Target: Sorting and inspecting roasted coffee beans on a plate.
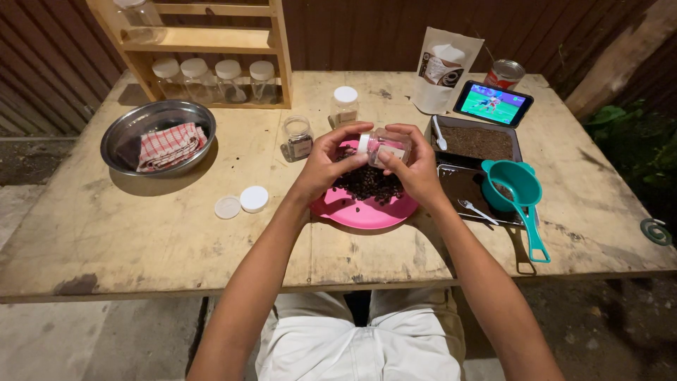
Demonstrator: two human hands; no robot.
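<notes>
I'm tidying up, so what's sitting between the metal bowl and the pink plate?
Two white lids lie on the table between metal bowl and pink plate, in the head view.

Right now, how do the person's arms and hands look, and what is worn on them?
Both arms are bare up to the frame edge: no sleeves, gloves, watch or rings show. The left hand and right hand have short nails. Light trousers cover the lap.

both forearms reach forward, left hand (326,161) and right hand (416,166) curled, fingertips meeting.
</notes>
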